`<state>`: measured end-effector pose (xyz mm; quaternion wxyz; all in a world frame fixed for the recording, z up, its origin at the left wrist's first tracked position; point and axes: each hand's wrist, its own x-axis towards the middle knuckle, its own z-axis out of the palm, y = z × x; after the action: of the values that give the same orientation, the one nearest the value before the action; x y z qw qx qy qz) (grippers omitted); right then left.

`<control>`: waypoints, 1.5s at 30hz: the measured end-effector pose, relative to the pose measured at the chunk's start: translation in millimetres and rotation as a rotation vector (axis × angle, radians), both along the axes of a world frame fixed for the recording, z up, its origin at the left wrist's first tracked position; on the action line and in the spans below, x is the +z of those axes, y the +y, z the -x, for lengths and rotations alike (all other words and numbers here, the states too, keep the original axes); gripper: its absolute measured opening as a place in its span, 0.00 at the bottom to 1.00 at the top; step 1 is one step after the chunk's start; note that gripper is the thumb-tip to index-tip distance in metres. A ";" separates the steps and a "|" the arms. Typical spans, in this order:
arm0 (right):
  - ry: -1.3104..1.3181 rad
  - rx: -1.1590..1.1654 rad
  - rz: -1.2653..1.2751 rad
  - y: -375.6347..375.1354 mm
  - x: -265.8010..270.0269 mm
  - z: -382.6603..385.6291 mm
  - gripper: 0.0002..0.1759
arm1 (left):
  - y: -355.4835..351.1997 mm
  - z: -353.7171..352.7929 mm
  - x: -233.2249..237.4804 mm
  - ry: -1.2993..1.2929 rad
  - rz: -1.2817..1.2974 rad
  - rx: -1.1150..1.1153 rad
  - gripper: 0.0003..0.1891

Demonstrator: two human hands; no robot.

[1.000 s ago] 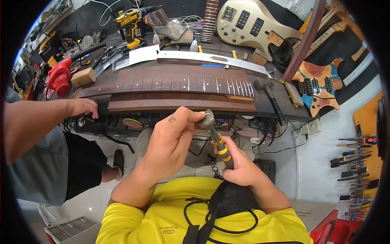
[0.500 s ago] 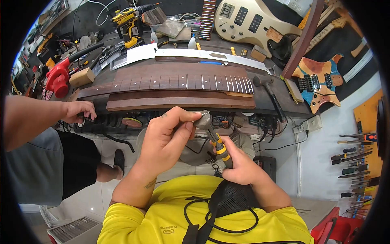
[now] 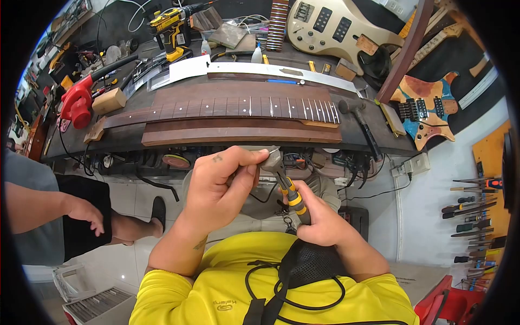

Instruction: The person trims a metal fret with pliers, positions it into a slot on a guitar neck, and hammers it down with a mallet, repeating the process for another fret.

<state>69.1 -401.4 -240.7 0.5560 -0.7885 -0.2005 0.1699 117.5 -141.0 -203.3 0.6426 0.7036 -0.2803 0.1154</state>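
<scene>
My right hand (image 3: 322, 222) is wrapped round the yellow-and-black handles of a pair of nippers (image 3: 295, 201), whose broad metal head (image 3: 274, 161) points up and to the left. Between the thumb and forefinger of my left hand (image 3: 219, 181) is a short, thin, silvery piece of wire (image 3: 274, 151), right at the jaws. Both hands are in front of the bench edge. Beyond them a guitar neck (image 3: 216, 109) with a dark fretboard and white dots lies across a brown wooden board (image 3: 244, 134). Bright metal frets show toward its right end.
A hammer (image 3: 360, 124) lies right of the neck. Behind it are a white strip (image 3: 260, 70), a yellow drill (image 3: 169, 32) and a cream guitar body (image 3: 336, 30). A red blower (image 3: 78, 100) sits left. Another person's hand (image 3: 84, 211) hangs at lower left.
The other person's hand has drawn back from the bench edge, down and left, uncovering the neck's headstock. My own hands have hardly moved.
</scene>
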 end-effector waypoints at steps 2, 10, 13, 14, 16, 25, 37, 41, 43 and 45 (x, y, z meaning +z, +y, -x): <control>-0.041 -0.015 0.003 2.7 3.9 0.5 0.49 | 0.4 -3.3 0.8 -0.014 -0.005 -0.019 0.14; 0.138 -0.029 -0.028 1.4 7.8 -2.6 0.30 | -8.4 -21.5 -13.9 0.467 0.439 -0.300 0.48; 0.224 -0.019 -0.151 11.1 7.0 -1.2 0.29 | -29.3 -24.4 -16.2 0.585 0.750 -0.838 0.46; 0.224 -0.011 -0.147 11.1 5.4 -1.0 0.29 | -30.8 -27.2 -24.3 0.569 0.739 -0.965 0.49; 0.310 0.039 -0.280 8.8 -0.2 -2.5 0.30 | -34.3 -30.8 -33.2 0.536 0.758 -1.027 0.46; 0.363 0.033 -0.355 12.2 -4.4 4.4 0.32 | -39.0 -26.2 -38.9 0.577 0.803 -1.042 0.43; 0.385 0.047 -0.391 15.3 -9.7 7.1 0.31 | -39.9 -27.8 -48.5 0.602 0.845 -1.098 0.43; 0.283 0.043 -0.266 9.0 -6.6 0.5 0.32 | -35.3 -32.8 -38.6 0.591 0.737 -0.949 0.47; 0.008 -0.086 -0.059 3.6 6.5 -2.0 0.33 | -30.4 -33.1 -40.4 0.560 0.705 -0.801 0.46; -0.099 -0.125 0.021 -9.1 9.8 -3.8 0.35 | -4.2 -37.6 -47.5 0.589 0.501 -0.641 0.29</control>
<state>73.0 -410.5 -230.9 0.5468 -0.8127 -0.1762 0.0977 155.1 -145.2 -250.9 0.8467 0.4091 -0.2527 -0.2277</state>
